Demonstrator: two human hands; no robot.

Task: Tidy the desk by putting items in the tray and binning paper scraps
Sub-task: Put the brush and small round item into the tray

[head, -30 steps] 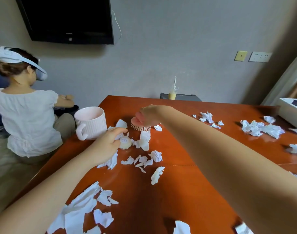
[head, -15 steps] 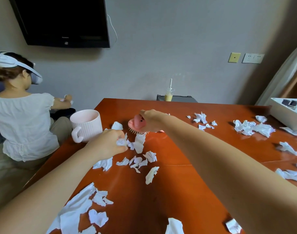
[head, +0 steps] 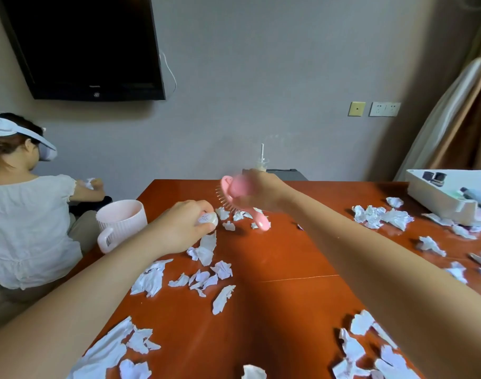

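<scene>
My right hand (head: 261,191) grips a pink hairbrush (head: 235,188) and holds it above the red-brown desk (head: 288,269), bristles facing left and handle pointing down. My left hand (head: 183,224) holds a small round white object (head: 208,218) just above the desk. A white tray (head: 442,198) stands at the far right with small items in it. Several white paper scraps (head: 206,272) lie scattered over the desk.
A pink ribbed mug (head: 120,221) stands at the desk's left edge. Another person (head: 26,214) with a headset sits to the left. A drink cup with a straw (head: 262,162) stands behind the desk. A black TV hangs on the wall.
My right hand has lifted the pink hairbrush off the desk and turned it upright. My left hand has picked up the small white object and raised it slightly.
</scene>
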